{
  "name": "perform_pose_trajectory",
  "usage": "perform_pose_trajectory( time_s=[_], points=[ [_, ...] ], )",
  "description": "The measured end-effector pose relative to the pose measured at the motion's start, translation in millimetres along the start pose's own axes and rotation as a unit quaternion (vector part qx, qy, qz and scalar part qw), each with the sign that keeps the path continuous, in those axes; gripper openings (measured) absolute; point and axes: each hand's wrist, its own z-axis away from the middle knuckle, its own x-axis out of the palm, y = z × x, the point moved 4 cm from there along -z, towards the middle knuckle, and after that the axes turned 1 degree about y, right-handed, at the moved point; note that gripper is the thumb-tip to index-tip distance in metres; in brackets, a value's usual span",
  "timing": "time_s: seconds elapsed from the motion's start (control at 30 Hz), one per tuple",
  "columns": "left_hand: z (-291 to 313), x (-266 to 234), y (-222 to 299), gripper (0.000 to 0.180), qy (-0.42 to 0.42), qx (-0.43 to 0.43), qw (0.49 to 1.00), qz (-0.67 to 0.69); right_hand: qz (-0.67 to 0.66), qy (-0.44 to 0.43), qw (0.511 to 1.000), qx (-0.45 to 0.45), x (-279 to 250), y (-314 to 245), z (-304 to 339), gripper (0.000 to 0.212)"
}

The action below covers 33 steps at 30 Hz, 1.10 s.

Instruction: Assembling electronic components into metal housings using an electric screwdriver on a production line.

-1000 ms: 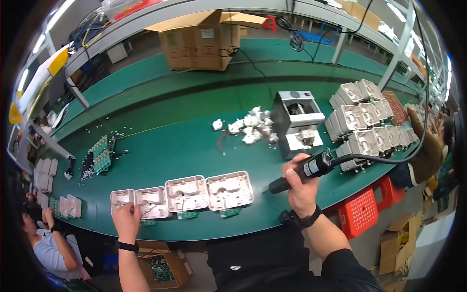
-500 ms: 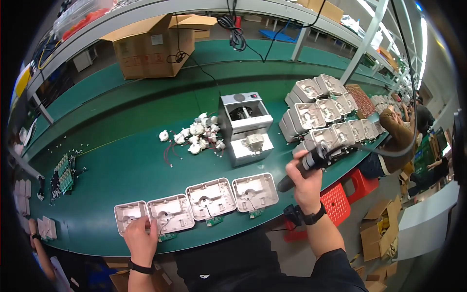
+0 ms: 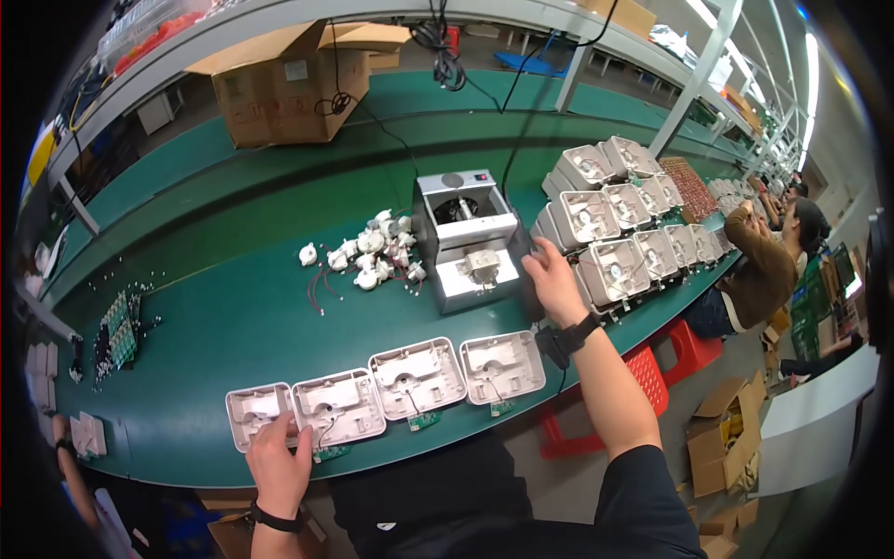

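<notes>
Four white plastic housings stand in a row along the near table edge; the leftmost housing (image 3: 244, 407) meets the second housing (image 3: 358, 399). My left hand (image 3: 279, 466) grips the leftmost one's near right wall, its fingers over the rim and thumb beside the second. Small green circuit boards (image 3: 425, 421) hang on wires at the housings' near sides. Beside the grey bench machine (image 3: 470, 238), my right hand (image 3: 559, 284) has its fingers stretched out and apart. A dark electric screwdriver (image 3: 528, 291) stands upright by the fingertips, partly hidden; whether they touch cannot be seen.
White motor-like parts with wires (image 3: 372, 252) lie left of the machine. Stacked housings (image 3: 605, 224) fill the right side. Circuit boards (image 3: 121, 331) lie at far left. A red stool (image 3: 643, 377) stands below the edge; a co-worker (image 3: 768, 247) sits at right.
My right hand has moved up and left, bringing the screwdriver upright beside the machine, and its fingers have opened. The row of housings has slid slightly right with my left hand.
</notes>
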Motion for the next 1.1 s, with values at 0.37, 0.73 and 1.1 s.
perform_pose_trajectory(
  time_s=[0.37,0.73,1.1],
  points=[
    [22,-1,15,0.06,-0.026,0.12,0.992,-0.017,0.342,0.068,0.899,-0.264,-8,-56,165,0.038],
    [18,7,10,0.047,-0.037,0.083,0.996,0.024,0.408,-0.004,0.891,-0.197,-6,-26,143,0.013],
    [6,-29,22,0.041,-0.005,0.118,0.992,0.037,0.316,-0.089,0.859,-0.392,84,-158,129,0.018]
  ],
)
